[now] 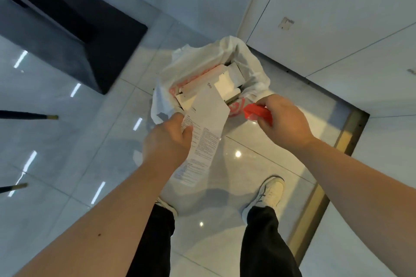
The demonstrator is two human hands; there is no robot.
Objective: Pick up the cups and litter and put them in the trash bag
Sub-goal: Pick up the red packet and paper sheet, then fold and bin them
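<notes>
A white plastic trash bag [198, 60] with red print stands open on the tiled floor ahead of me. White cardboard boxes [227, 81] fill it. My left hand [166, 144] grips a long printed paper sheet [202, 128], whose upper end reaches over the bag's mouth. My right hand [283, 119] pinches a red piece of litter [256, 113] beside the bag's near right edge. No cup is visible.
A dark block-like furniture base [85, 36] stands at the upper left. Two thin dark legs [29, 116] poke in from the left edge. A white wall panel [337, 18] and a brass-trimmed floor strip [315, 204] run along the right. My shoes [270, 193] stand on glossy tiles.
</notes>
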